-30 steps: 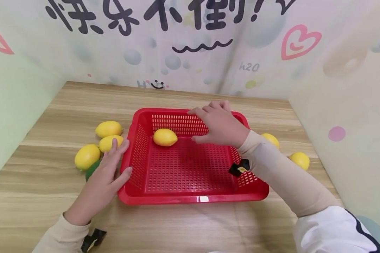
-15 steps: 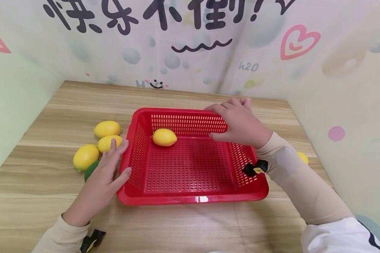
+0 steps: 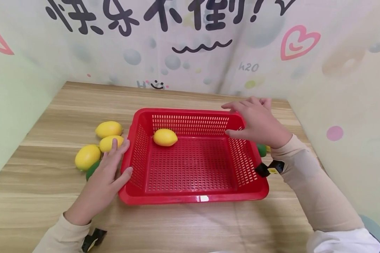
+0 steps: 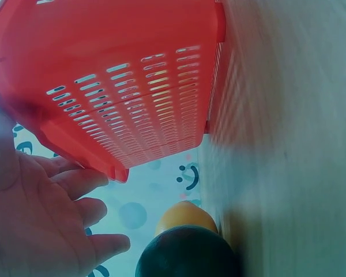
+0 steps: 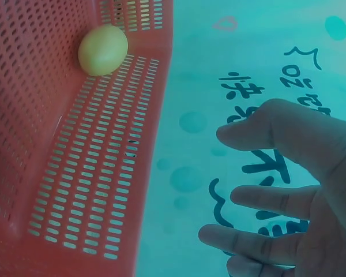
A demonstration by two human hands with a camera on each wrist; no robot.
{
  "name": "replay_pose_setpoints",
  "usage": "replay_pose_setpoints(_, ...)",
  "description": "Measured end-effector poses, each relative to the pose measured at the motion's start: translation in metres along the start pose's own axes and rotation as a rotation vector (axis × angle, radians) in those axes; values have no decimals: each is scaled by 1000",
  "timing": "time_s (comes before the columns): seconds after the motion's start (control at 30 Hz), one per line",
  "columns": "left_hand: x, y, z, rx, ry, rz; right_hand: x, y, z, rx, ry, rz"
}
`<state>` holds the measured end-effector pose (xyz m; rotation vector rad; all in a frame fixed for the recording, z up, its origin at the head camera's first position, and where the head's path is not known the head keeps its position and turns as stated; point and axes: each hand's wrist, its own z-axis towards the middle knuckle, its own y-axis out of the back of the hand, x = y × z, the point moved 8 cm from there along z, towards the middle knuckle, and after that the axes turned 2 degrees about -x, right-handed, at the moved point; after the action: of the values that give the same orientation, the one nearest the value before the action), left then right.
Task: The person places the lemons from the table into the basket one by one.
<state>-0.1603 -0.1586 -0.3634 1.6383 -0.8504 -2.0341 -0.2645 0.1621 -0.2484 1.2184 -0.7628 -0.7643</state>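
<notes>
A red plastic basket [image 3: 190, 199] sits upright on the wood-grain desk [image 3: 44, 200], with a single lemon [image 3: 165, 137] lying inside on its perforated floor, near the far left corner. Of the two hands, the left hand [image 3: 102, 179] rests against the basket's left rim with fingers extended and parted, and has hold of nothing loose. The right hand [image 3: 256, 121] hovers over the far right corner, thumb and fingers well apart and slightly bent, with nothing between them. Just left of the basket lie three more lemons [image 3: 87, 157] and a green fruit [image 3: 92, 170], partly hidden by the left hand. Beyond the right rim a green object [image 3: 261, 150] shows, probably another fruit, though the basket and right arm cover most of it.
</notes>
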Motion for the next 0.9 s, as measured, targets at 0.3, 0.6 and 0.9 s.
replay_pose_setpoints(0.3,-1,1,-1,-5,-4,19,-19,10,-14,-82,-53,22)
replay_pose_setpoints(0.6,0,-2,0,4,-6,16,-45,13,-35,-123,-135,55)
replay_pose_setpoints(0.9,-1,0,0,-10,-24,17,-54,13,-48,-175,-133,77)
